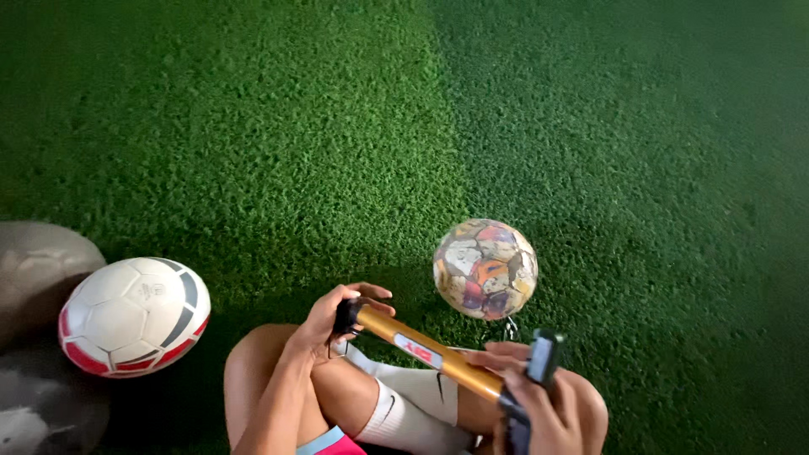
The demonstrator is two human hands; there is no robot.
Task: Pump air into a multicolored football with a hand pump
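green artificial turf [506, 109] carries everything, and the multicoloured patchwork football [485, 269] sits on it near the middle. well left of that ball lies a white football with red and grey panels [134, 316], touching a grey deflated ball [38, 265] at the turf's left edge. another grey shape [42, 413] lies just below the white football.

The right hand [539, 413] runs off the bottom edge — the grey shape [38, 261] off the left.
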